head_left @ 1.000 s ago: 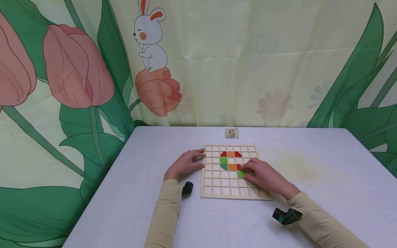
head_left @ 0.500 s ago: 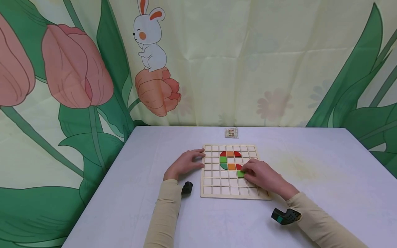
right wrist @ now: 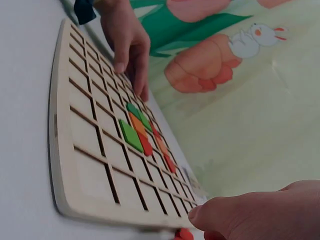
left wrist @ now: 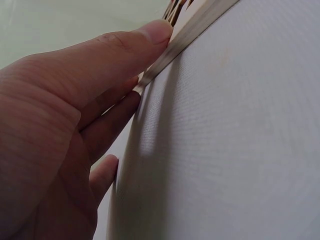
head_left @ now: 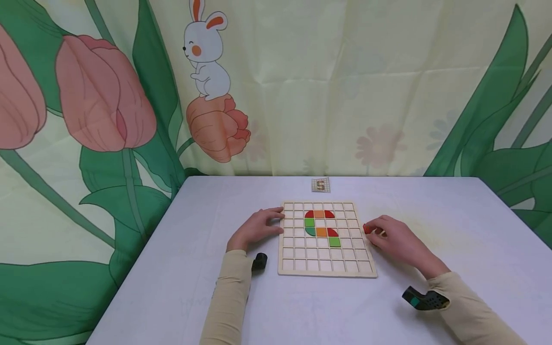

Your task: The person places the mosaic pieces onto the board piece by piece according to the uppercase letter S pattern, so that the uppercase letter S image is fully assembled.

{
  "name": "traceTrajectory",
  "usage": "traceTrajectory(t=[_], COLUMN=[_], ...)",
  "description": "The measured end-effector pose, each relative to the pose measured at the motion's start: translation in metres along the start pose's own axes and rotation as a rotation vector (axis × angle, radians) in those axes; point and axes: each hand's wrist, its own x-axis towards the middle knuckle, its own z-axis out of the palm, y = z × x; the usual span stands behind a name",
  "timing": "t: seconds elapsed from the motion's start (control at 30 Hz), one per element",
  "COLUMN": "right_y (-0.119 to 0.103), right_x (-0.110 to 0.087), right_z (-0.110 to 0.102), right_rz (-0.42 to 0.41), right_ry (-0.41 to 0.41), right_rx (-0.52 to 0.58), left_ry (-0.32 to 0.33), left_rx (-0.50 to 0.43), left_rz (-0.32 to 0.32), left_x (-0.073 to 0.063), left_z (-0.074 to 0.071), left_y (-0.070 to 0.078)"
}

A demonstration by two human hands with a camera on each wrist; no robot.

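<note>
A wooden grid board (head_left: 302,263) lies flat on the table, with red, orange and green tiles set in its cells in a bent line. The lowest tile is a green square (head_left: 334,242), below a red rounded tile (head_left: 332,232). My left hand (head_left: 256,228) rests its extended fingertips and thumb against the board's left edge; the left wrist view shows the thumb (left wrist: 150,35) at the wooden rim. Just off the right edge, my right hand (head_left: 398,239) pinches a small red tile (head_left: 365,228) at its fingertips. The fingers partly cover this tile (right wrist: 184,234).
A small card (head_left: 321,185) with a grid pattern print lies behind the board, near the table's far edge. The white table (head_left: 431,206) meets a curtain (head_left: 302,96) printed with tulips and a rabbit. Each wrist wears a black camera (head_left: 424,299).
My right hand has moved right, from the green square to beyond the board's right edge, where a red tile now shows at its fingertips. The left hand stays at the board's edge.
</note>
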Motion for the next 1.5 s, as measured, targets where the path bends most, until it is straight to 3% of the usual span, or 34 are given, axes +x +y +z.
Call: traceTrajectory(t=[0.3,0.53,1.07,1.5], right_y=[0.038,0.051,0.034,0.02], right_x=[-0.022,-0.028,-0.027,-0.023], right_z=[-0.018,-0.022,-0.016,-0.005], right_rz=[0.108,0.102,0.073,0.046], right_ry=[0.003,-0.031,-0.101,-0.049], right_rx=[-0.041,-0.074,-0.047,-0.037], left_ry=[0.003,0.002,-0.004,0.002], left_rx=[-0.008,-0.02,-0.026,-0.029], left_rz=[0.004,-0.021,0.013,0.02], left_x=[-0.004,-0.003,-0.003,-0.004], left_z=[-0.003,-0.001,-0.001,-0.002], left_y=[0.003,0.003,0.004,0.003])
